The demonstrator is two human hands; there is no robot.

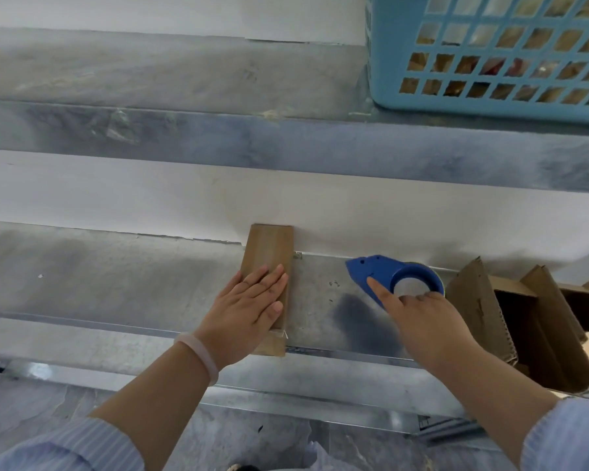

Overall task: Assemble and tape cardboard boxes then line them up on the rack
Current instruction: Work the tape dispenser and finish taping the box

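**Small box on the rack shelf: pressing-down and tape stage**

Landmark: cardboard box (269, 246), small, narrow and closed. It lies flat on the metal rack shelf (116, 277), with its near end at the shelf's front lip and its far end against the white wall.

1. Left hand (249, 307), wrist with a pale bracelet (201, 355). It rests on top of the box's near half, palm down. The fingers (269, 277) are straight and close together, pressing and gripping nothing.
2. A scrap of clear tape shows at the near end of the box. How much of the seam it covers cannot be told.
3. Right hand (419, 321), to the right of the box and apart from it. It holds the blue tape dispenser (374, 270), which sits on the shelf. The forefinger is laid straight along the dispenser's body and the other fingers are curled over the rim of the roll.
4. Open cardboard boxes (483, 300), further right of the box, beyond the dispenser, with flaps standing up and untaped.
5. Upper shelf (218, 141), above and behind the box. It carries a blue plastic basket (395, 62) to the upper right.

Step in hand, as judged: this box is being taped shut or having its tape smoothed, while the dispenser is taken up or set down.

Next move, as judged: keep the box pinned flat. If the seam is sealed, slide the box sideways into its place in the row on the shelf. Then an open box needs its flaps folded before taping.
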